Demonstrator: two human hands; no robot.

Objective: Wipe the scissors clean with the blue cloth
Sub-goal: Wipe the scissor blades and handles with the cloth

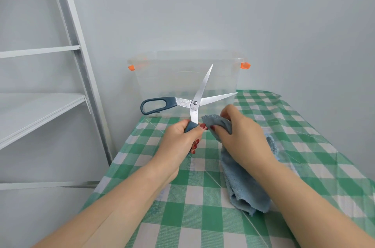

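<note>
The scissors point(195, 101) have steel blades and dark blue handles, and they are spread wide open above the table. My left hand point(180, 138) grips one handle from below, so one blade points up and away. The other handle loop sticks out to the left and the other blade points right. My right hand point(239, 130) holds a bunched part of the blue cloth point(243, 184) just right of the gripped handle, near the base of the upright blade. The rest of the cloth hangs down under my right wrist onto the table.
A green and white checked tablecloth point(304, 146) covers the table. A clear plastic box point(162, 77) with orange clips stands at the table's far edge against the wall, right behind the scissors. A white metal shelf rack point(77, 77) stands to the left of the table.
</note>
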